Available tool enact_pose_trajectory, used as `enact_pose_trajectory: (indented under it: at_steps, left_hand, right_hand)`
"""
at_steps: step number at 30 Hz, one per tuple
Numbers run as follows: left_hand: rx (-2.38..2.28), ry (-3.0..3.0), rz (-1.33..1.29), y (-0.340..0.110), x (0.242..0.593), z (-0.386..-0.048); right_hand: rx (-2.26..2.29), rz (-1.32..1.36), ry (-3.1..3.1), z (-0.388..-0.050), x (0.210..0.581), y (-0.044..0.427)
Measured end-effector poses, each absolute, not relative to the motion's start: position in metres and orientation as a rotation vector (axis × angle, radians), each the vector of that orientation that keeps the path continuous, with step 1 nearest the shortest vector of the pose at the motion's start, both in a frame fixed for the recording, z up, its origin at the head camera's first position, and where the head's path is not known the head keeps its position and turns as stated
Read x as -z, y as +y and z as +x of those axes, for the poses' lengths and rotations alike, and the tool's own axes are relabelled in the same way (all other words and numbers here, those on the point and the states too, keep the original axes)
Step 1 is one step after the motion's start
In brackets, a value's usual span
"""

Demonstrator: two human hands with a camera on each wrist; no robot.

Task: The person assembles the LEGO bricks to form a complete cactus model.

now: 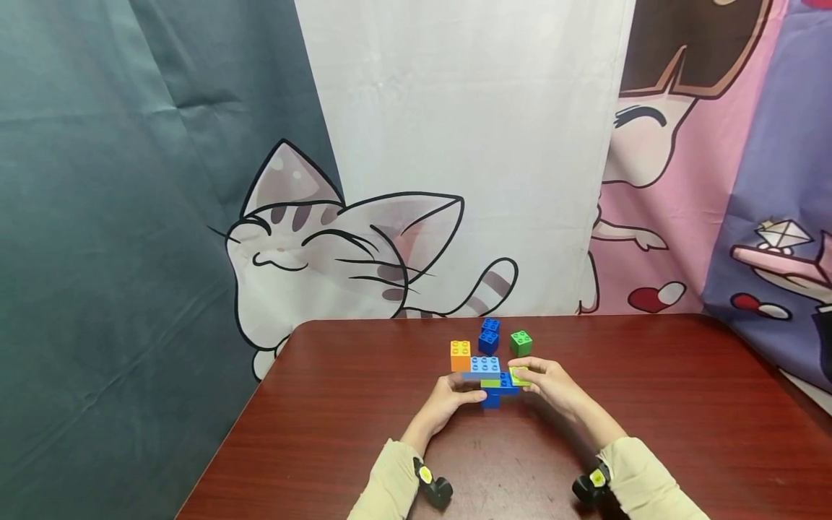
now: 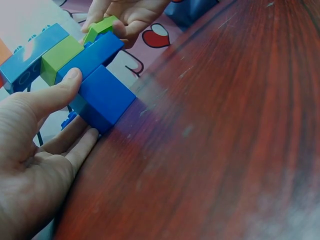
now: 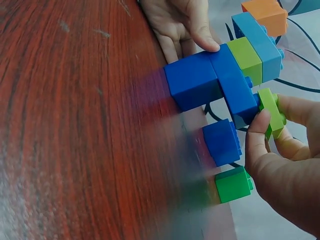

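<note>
A stack of bricks stands on the table: a dark blue brick (image 3: 192,80) at the bottom, a longer blue brick (image 3: 232,82) across it, then a lime brick (image 3: 246,59) and a light blue brick (image 1: 484,365). My left hand (image 1: 445,404) grips the stack from the left, thumb on the blue bricks (image 2: 107,95). My right hand (image 1: 555,390) pinches a thin lime piece (image 3: 271,112) at the right end of the longer blue brick. Whether that piece is fully seated I cannot tell.
Behind the stack stand blue bricks (image 1: 489,339) and a green brick (image 1: 521,342). An orange brick (image 1: 460,355) is at the stack's upper left; whether it is attached I cannot tell. A printed cloth (image 1: 481,144) hangs behind the table (image 1: 650,404).
</note>
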State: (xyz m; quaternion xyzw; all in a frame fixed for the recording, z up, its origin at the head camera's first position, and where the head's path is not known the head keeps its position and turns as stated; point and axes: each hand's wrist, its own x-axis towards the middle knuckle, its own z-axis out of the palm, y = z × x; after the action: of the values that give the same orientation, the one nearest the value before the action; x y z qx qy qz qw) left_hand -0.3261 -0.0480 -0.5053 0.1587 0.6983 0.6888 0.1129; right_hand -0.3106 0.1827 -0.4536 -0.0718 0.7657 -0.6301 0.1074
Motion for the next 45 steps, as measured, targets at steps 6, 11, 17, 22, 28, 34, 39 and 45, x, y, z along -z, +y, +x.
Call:
enact_pose_trajectory:
  at_steps: [6,11,17,22,28,34,39,45]
  left_hand:
    - [-2.03,2.043,0.443,-0.048,0.505,-0.326]
    - [-2.025,2.046,0.435,-0.048,0.505,-0.326]
    - [-2.019,2.049,0.442,-0.048,0.504,-0.328]
    - [-2.025,2.046,0.421,-0.049,0.503,-0.328]
    - [-2.019,2.054,0.406,-0.048,0.502,-0.327]
    - [-2.029,2.047,0.396,-0.047,0.501,-0.326]
    - [-2.034,2.038,0.393,-0.046,0.502,-0.325]
    - [-2.034,2.045,0.396,-0.047,0.502,-0.325]
  right_hand:
    - [1.845,-0.221,2.293,-0.31,0.452,0.18]
    - [1.818,-0.187,2.328,-0.31,0.45,0.179]
    - [1.755,-0.14,2.332,-0.313,0.447,0.181]
    - [1.751,-0.144,2.311,-0.315,0.445,0.181]
    - [1.732,-0.122,2.341,-0.313,0.444,0.177]
    - [1.738,-0.102,2.337,-0.312,0.446,0.176]
    - [1.755,-0.057,2.311,-0.311,0.449,0.175]
    - [1.768,-0.047,2.291,-0.312,0.453,0.177]
